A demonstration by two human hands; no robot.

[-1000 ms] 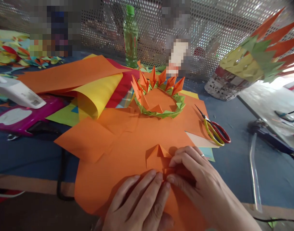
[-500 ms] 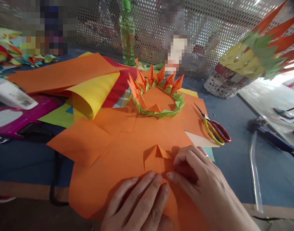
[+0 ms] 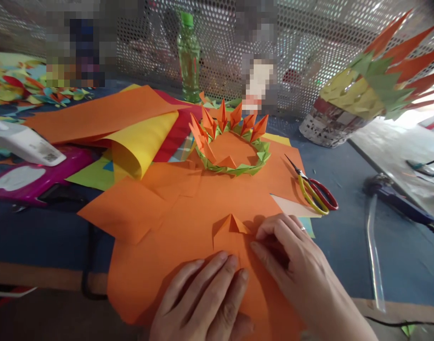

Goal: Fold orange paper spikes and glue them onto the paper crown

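A folded piece of orange paper (image 3: 230, 233) with a pointed top lies on a larger orange sheet (image 3: 160, 279). My left hand (image 3: 206, 298) rests flat on the folded piece's lower part, fingers stretched out and hiding some of it. At the piece's right edge, my right hand (image 3: 287, 255) has thumb and forefinger drawn together in a pinch on the orange paper. Just beyond stands a ring of folded paper (image 3: 234, 168), green at its base, with orange points along the back and left.
Red-and-yellow-handled scissors (image 3: 314, 189) lie right of the ring. Further right is a glue gun (image 3: 397, 196) with a clear glue stick. A purple and white device (image 3: 42, 175) is at left. Behind stand a green bottle (image 3: 189, 61) and a paper-covered pot (image 3: 325, 121).
My right thumb has shifted slightly right and up, away from my left fingertips. My left hand stays almost in place. The whole view has swung slightly.
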